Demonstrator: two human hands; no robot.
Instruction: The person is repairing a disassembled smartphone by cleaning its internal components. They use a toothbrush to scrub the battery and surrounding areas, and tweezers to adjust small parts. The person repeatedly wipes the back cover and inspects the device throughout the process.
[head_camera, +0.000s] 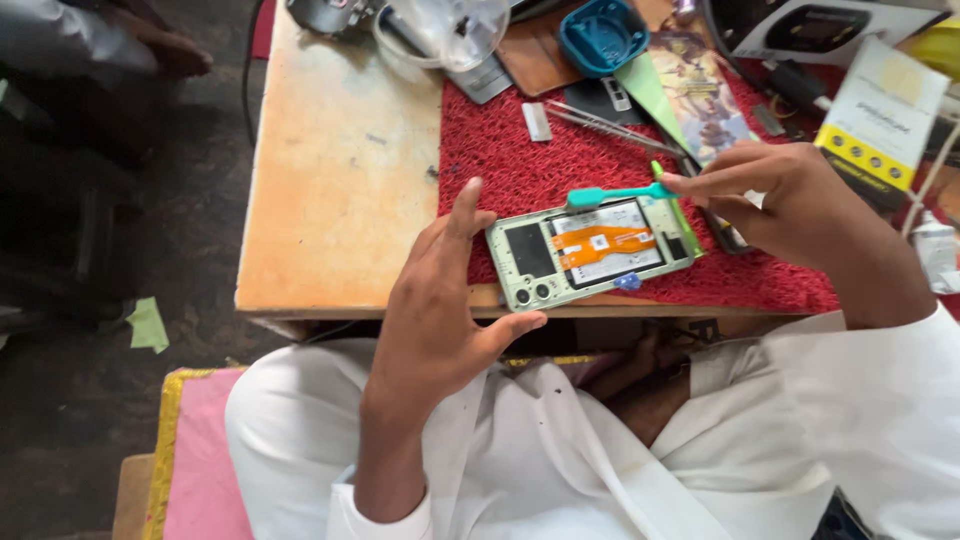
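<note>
Left hand (440, 300) rests spread against the left end of an opened phone (592, 252), index finger raised along its top corner and thumb under its lower edge; its palm is turned away, so how firmly it grips cannot be told. That phone lies flat with its back off, showing an orange flex cable (605, 243), at the near edge of a red mat (530, 160) on the wooden bench (340, 180), its lower corner almost over the bench lip. Bare wood lies open to the left of the mat. Further right, the right hand (790, 195) pinches a teal pry tool (615, 194) between thumb and fingertips, the tip lying over the phone's upper edge. Behind, tweezers (600, 120), boxes and a teal case (603, 35) crowd the far side, partly cut off by the frame.
</note>
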